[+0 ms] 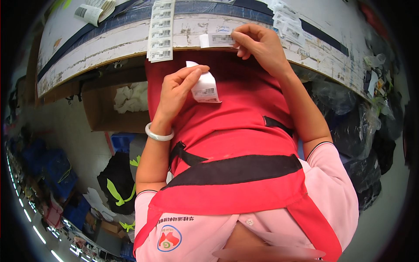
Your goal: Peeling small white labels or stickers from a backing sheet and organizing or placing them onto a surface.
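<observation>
Pinched between the thumb and fingers of my left hand (176, 91) is a short strip of white printed labels (206, 89), which curls down in front of my red apron (235, 113). My right hand (261, 46) grips one end of a single white label (218, 40) between thumb and forefinger, over the front edge of the table. To the left of that label, a long strip of printed labels (161, 32) lies across the worn white table (109, 47) and hangs slightly past its edge.
Loose printed labels (291, 32) are piled on the table's right part, and a curled label roll (89, 14) lies far left. Beneath the table, a cardboard box (98, 107) holds crumpled white paper (131, 97). Dark and clear plastic bags (353, 126) crowd the right side.
</observation>
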`<act>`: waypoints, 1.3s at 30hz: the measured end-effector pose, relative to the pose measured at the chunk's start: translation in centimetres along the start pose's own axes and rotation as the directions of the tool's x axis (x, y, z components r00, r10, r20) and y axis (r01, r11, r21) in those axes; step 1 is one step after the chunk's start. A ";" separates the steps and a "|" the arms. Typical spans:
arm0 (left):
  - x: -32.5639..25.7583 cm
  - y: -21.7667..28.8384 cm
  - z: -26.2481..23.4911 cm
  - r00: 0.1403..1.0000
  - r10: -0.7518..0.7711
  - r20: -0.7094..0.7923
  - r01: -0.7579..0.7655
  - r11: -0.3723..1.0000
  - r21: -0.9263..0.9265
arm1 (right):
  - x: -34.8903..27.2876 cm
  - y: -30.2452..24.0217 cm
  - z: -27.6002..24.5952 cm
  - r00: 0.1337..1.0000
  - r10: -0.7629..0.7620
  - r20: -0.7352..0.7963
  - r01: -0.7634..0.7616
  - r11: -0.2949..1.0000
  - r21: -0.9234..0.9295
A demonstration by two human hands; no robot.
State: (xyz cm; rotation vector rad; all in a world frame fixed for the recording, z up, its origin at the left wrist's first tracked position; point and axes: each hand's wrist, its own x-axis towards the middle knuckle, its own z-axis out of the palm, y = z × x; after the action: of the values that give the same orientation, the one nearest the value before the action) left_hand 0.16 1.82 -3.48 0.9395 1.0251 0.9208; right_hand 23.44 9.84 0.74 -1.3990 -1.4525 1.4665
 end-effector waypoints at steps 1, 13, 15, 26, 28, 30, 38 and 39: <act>-0.2 0.3 0.2 1.000 0.008 0.013 -0.008 1.000 -0.009 | -0.4 0.0 -1.0 1.000 -0.002 -0.012 0.001 1.000 -0.013; -0.9 1.6 0.6 0.996 -0.091 -0.016 0.087 0.978 -0.188 | -1.6 4.8 -13.0 0.848 -0.098 -0.521 -0.323 0.683 -0.655; -1.0 1.8 1.0 0.997 -0.063 -0.037 0.059 0.994 -0.093 | -1.8 4.3 -12.2 0.833 -0.172 -0.525 -0.329 0.609 -0.722; -0.7 1.4 1.3 0.999 0.039 0.028 -0.037 0.998 -0.058 | -5.2 0.2 2.8 0.927 0.197 0.321 -0.251 0.958 0.137; -0.9 1.6 0.9 0.999 0.030 0.036 -0.030 0.999 -0.013 | -5.0 0.5 3.2 0.922 0.208 0.327 -0.272 0.948 0.162; -0.9 1.5 0.4 0.998 0.019 0.062 -0.023 0.998 0.062 | -5.0 0.7 3.8 0.919 0.223 0.325 -0.294 0.937 0.187; -0.6 -0.3 -0.4 0.998 -0.015 0.068 0.016 1.000 -0.008 | -3.9 1.6 4.0 0.966 -0.197 0.167 0.209 0.976 -0.054; -0.6 -0.9 -0.8 0.996 0.043 0.076 -0.045 0.999 0.021 | -3.8 1.4 4.0 0.973 -0.174 0.151 0.184 0.981 -0.061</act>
State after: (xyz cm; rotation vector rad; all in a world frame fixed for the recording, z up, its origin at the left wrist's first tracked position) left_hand -0.60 1.15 -4.35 1.0123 0.9556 0.9052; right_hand 20.86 4.92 -0.36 -1.1897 -1.6932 1.4357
